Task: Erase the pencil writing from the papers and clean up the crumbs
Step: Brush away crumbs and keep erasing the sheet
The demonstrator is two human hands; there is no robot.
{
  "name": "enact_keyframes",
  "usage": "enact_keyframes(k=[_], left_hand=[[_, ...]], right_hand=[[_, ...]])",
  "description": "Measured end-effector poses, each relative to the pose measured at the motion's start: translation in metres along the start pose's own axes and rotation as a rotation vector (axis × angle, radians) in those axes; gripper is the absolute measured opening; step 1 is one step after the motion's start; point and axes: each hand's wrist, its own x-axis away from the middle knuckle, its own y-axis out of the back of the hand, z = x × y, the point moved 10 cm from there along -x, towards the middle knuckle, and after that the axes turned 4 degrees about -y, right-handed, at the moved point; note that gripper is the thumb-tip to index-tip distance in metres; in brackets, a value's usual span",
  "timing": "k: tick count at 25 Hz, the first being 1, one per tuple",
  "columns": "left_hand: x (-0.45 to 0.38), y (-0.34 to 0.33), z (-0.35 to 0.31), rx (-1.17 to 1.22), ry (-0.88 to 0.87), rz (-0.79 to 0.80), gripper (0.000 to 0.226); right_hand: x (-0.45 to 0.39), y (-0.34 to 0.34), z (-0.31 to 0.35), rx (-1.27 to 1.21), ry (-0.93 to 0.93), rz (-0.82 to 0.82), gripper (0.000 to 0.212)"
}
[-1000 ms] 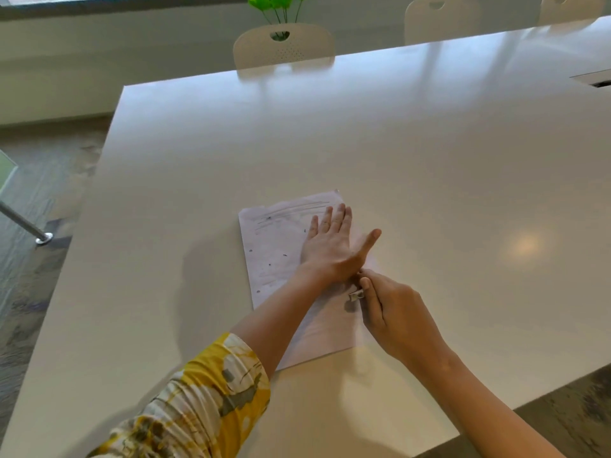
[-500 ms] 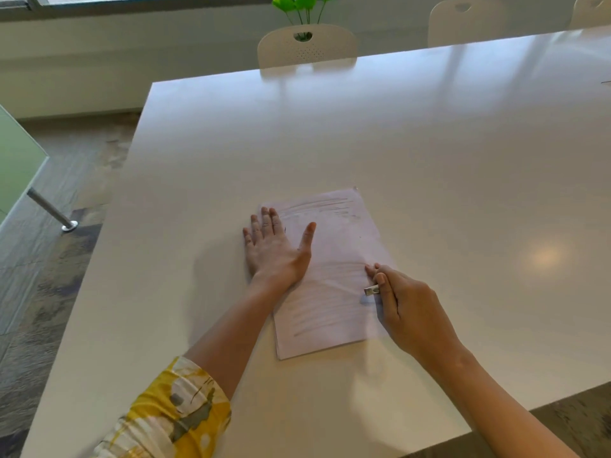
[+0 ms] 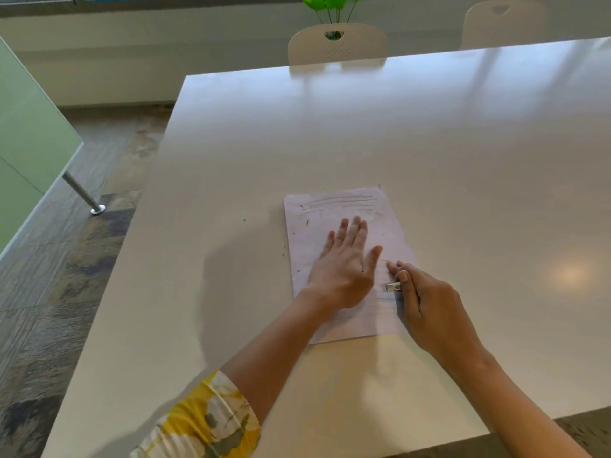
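A white sheet of paper [image 3: 334,206] lies on the white table [image 3: 429,153], with faint pencil lines near its top edge. My left hand [image 3: 345,262] lies flat on the middle of the sheet, fingers spread, palm down. My right hand [image 3: 429,305] rests on the paper's right edge, fingers closed around a small eraser [image 3: 393,287] whose pale end pokes out toward the left hand. Dark eraser crumbs [image 3: 283,251] dot the paper's left margin and the table just beside it.
Two beige chairs [image 3: 337,44] stand at the table's far side, with a green plant [image 3: 330,4] behind them. A green panel on a metal leg [image 3: 82,196] stands on the floor to the left. The table's near edge runs just under my forearms.
My left hand has swept from the paper's left edge back onto its middle. The right hand with the eraser stays at the right edge. The view has shifted left.
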Motion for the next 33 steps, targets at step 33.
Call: enact_keyframes(k=[33], left_hand=[[-0.016,0.044,0.105,-0.201,0.324,-0.034,0.085]], right_hand=[[0.000,0.001,-0.001,-0.051,-0.031,0.024,0.035]])
